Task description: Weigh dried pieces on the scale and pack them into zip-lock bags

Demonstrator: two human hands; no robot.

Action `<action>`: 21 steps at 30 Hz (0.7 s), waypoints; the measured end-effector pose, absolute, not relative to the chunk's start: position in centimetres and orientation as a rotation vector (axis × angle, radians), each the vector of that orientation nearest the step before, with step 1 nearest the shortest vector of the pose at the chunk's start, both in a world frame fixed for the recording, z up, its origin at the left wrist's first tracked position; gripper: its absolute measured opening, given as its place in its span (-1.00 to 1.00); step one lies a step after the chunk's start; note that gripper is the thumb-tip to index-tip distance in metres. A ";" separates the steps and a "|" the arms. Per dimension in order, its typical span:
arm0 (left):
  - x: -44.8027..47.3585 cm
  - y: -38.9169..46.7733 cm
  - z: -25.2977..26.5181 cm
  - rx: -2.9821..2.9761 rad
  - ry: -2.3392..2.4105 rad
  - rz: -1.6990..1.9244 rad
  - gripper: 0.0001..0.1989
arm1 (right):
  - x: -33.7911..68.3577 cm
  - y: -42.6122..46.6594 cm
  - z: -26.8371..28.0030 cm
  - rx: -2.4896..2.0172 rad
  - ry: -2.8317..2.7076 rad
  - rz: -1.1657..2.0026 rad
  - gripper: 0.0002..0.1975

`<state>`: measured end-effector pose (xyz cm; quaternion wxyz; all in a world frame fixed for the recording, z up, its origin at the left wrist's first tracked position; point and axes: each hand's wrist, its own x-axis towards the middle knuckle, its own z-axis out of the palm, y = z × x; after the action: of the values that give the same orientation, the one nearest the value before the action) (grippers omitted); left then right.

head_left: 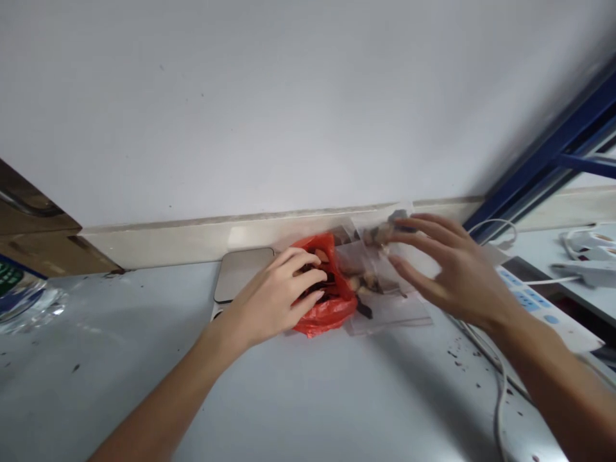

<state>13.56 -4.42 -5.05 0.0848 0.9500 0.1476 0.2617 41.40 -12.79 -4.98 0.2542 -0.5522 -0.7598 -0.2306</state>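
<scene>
A red plastic bag (332,312) stands on the tabletop with its mouth open, and dark and brown dried pieces show inside. My left hand (276,298) reaches over its left rim, fingers curved and apart at the opening; I see nothing gripped in them. Close by on the right, clear zip bags (399,311) holding pale and dark dried pieces lie against the red bag and the wall. Above these, slightly blurred, is my right hand (447,273), its fingers stretched out and thumb apart. Whether its fingertips touch the clear plastic I cannot tell.
A small flat scale-like device (243,273) sits behind my left wrist. White power strip (543,305) and white cables (500,391) lie at the right, near a blue metal frame (534,154). A clear bottle (29,298) is at far left. Dark crumbs dot the table.
</scene>
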 end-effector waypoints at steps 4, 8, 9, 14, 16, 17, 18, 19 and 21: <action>14.5 -4.8 -4.9 2.808 0.477 0.704 -0.84 | 38.9 -11.1 -7.2 -1.719 -2.030 -0.829 -0.61; 14.4 -4.7 -4.8 2.796 0.516 0.526 -0.83 | 39.9 -10.2 -8.9 -1.760 -1.996 -0.813 -0.64; 14.2 -4.7 -4.8 2.795 0.509 0.465 -0.81 | 40.5 -10.1 -9.2 -1.749 -1.982 -0.797 -0.64; 13.5 -4.9 -5.0 2.810 0.470 0.244 -0.92 | 42.2 -10.9 -10.7 -1.722 -1.916 -0.763 -0.61; 13.3 -5.0 -5.0 2.807 0.488 0.234 -0.79 | 42.3 -11.6 -11.1 -1.708 -1.936 -0.778 -0.60; 13.2 -5.1 -5.0 2.800 0.506 0.253 -0.77 | 42.4 -12.0 -11.2 -1.692 -1.966 -0.787 -0.61; 13.1 -5.2 -4.9 2.791 0.522 0.284 -0.77 | 42.5 -12.4 -11.1 -1.673 -2.001 -0.794 -0.61; 13.1 -5.3 -4.7 2.780 0.533 0.322 -0.80 | 42.5 -12.8 -10.8 -1.659 -2.029 -0.795 -0.61; 13.0 -5.4 -4.5 2.756 0.534 0.386 -0.86 | 42.6 -13.4 -10.1 -1.649 -2.045 -0.787 -0.60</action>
<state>12.95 -5.43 -4.46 0.1535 0.9610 0.1863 0.1345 42.60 -13.43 -10.08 0.1985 -0.5894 -0.7309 -0.2812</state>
